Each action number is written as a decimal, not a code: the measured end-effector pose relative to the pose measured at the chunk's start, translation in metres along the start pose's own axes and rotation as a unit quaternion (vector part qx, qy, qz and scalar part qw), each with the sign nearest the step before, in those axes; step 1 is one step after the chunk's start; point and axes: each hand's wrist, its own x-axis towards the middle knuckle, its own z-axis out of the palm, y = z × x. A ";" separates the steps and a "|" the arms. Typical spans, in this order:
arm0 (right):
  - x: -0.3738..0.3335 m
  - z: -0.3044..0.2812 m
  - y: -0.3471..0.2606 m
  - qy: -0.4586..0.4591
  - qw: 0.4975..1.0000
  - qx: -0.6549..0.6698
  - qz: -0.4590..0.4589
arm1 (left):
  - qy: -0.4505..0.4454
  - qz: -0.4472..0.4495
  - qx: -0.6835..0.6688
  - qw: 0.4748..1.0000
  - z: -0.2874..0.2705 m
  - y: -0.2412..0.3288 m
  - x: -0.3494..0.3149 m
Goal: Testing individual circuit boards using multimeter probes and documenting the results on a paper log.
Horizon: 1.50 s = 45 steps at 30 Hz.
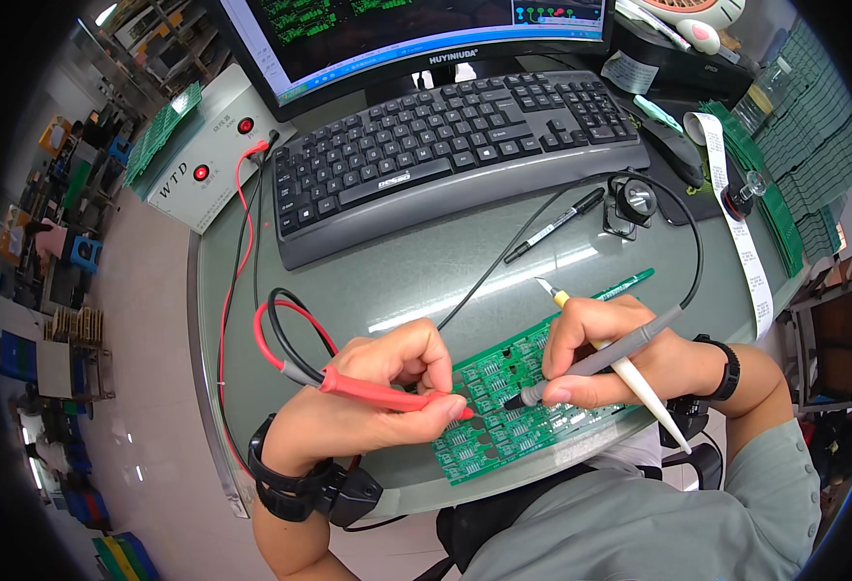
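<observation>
A green circuit board panel (467,463) with rows of small dark components lies at the table's front edge. My left hand (363,360) is closed around a red test probe (373,388). The probe's tip points at the panel's middle, though contact is too small to tell. My right hand (673,366) grips a grey test probe (608,354), its dark end close to the red tip over the panel. Tucked in that same hand is a craft knife (654,403) with a white handle and yellow collar, its blade pointing up and away from the panel.
Beyond the panel are a black marker (554,226), a small round lens stand (633,201), a keyboard (426,160) and a monitor (436,34). A grey switch box (208,160) stands left. At right are a mouse (673,153), a paper strip (744,257) and stacked green boards (804,136).
</observation>
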 end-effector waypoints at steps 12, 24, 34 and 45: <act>0.000 -0.001 0.001 0.000 1.000 0.000 0.000 | 0.003 -0.007 0.004 1.000 0.000 0.002 0.000; 0.001 0.000 0.000 -0.006 1.000 0.004 0.010 | 0.010 0.004 0.010 1.000 0.002 0.002 0.000; 0.018 -0.005 -0.026 -0.015 0.995 0.047 0.090 | -0.002 0.015 0.030 0.999 0.005 0.014 0.000; 0.094 -0.071 -0.066 -0.207 0.957 -0.152 0.131 | 0.160 0.123 -0.142 0.969 -0.006 -0.008 -0.004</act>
